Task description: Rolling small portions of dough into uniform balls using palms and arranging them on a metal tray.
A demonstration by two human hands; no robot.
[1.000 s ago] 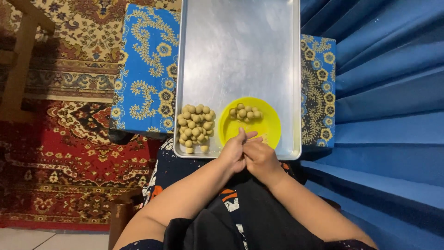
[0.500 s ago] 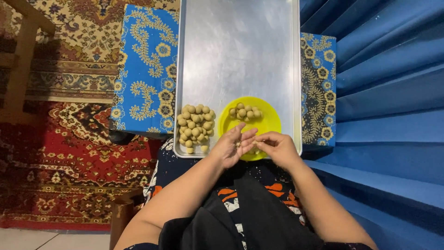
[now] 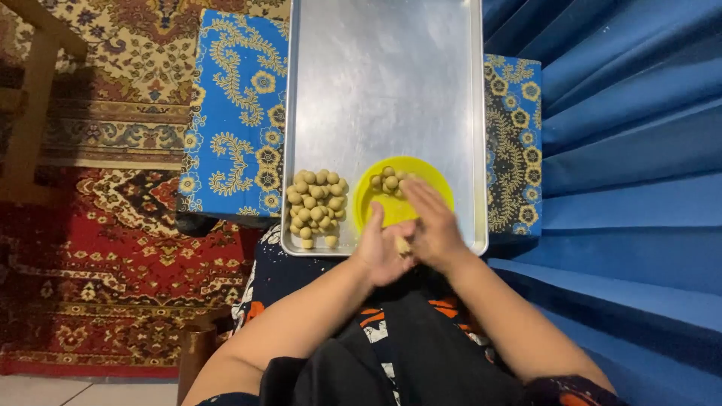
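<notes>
Rolling a small dough piece [image 3: 404, 245] between left hand [image 3: 378, 252] and right hand [image 3: 429, 225], fingers flat, pressed together. Best kept light and even (lower centre of frame, over the tray [image 3: 376, 83] rim), for roundness matching the dough balls [image 3: 316, 207].

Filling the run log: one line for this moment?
left hand + right hand: dough piece between palms | yellow bowl: few balls | tray: ball pile

Both hands [image 3: 406, 244] press a dough piece [image 3: 403, 245] over the tray [image 3: 376, 83].
</notes>
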